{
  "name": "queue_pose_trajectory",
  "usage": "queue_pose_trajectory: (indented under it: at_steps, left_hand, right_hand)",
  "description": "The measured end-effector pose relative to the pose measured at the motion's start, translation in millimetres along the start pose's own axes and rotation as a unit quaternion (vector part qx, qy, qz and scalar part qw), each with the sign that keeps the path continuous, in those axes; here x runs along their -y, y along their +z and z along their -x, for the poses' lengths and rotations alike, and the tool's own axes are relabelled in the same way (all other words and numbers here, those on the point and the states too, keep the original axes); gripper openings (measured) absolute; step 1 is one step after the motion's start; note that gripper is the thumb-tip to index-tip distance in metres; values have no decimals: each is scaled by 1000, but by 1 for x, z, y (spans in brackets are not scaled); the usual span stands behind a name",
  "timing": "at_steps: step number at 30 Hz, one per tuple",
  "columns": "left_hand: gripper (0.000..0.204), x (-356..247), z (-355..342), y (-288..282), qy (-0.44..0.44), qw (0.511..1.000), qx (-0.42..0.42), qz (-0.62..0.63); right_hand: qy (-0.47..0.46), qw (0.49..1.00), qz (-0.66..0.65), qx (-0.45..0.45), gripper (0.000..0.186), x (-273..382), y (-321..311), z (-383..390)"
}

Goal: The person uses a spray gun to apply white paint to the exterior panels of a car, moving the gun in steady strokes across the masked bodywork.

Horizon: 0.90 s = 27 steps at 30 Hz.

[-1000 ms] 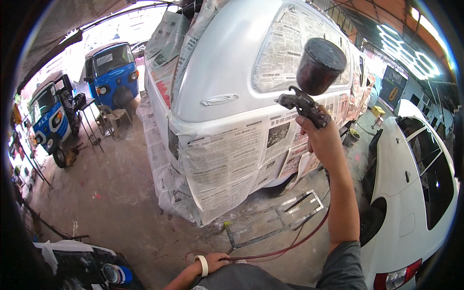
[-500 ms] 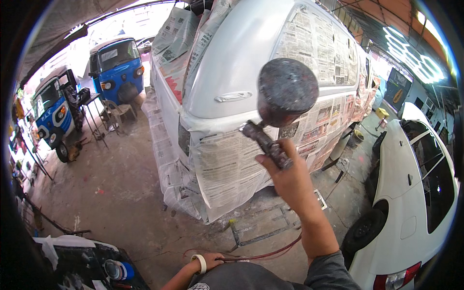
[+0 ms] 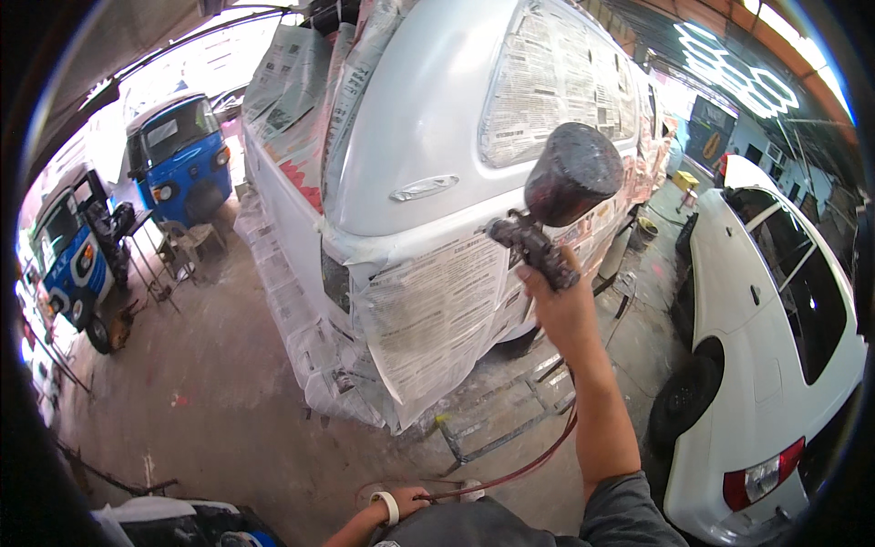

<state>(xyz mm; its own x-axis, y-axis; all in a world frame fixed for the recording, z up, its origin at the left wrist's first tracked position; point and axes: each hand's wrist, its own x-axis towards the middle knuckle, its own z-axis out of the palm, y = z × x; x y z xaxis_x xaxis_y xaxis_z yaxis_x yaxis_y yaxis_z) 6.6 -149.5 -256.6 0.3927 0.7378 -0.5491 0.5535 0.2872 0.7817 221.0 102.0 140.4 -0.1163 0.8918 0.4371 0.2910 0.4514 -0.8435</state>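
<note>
My right hand [image 3: 562, 303] is wrapped round the handle of a paint spray gun [image 3: 526, 244], raised before the van. A dark, paint-stained cup [image 3: 572, 175] sits on top of the gun, and its nozzle points left. The silver-white van [image 3: 401, 118] has newspaper masking [image 3: 428, 305] over its lower side and windows; its bare painted corner shows behind the gun. Low at the front, my left hand [image 3: 410, 500] is closed round a red air hose [image 3: 524, 479], which runs right and up toward my right arm. A pale band circles my left wrist.
A white car [image 3: 756, 337] stands close on the right. A metal frame [image 3: 506, 428] lies on the floor beside the van. Two blue three-wheelers [image 3: 187, 169], a plastic chair [image 3: 193, 244] and a thin stand are at the left. A dark-topped surface [image 3: 173, 520] occupies the lower left.
My right hand has moved slightly right with the spray gun, whose cup is now tilted differently. The view has shifted, so the van appears further left. My left hand still grips the hose.
</note>
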Motion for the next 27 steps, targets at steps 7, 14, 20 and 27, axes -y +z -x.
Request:
queue_pose_trajectory:
  at_steps: [7,14,20,27]
  left_hand:
    - [55,22,-31,12,-40,996,70,-46]
    - [58,132,-121,73,-228,963,115,-84]
    - [66,112,-163,125,-324,919,144,-170]
    - [75,32,-219,209,-344,902,161,-207]
  right_hand:
    - [22,993,-40,-111,22,-36,-49,-34]
    - [72,990,-61,-100,30,-91,-106,60]
    - [-72,987,144,16,50,-217,-197,215]
    - [176,961,141,162,30,-305,-312,352]
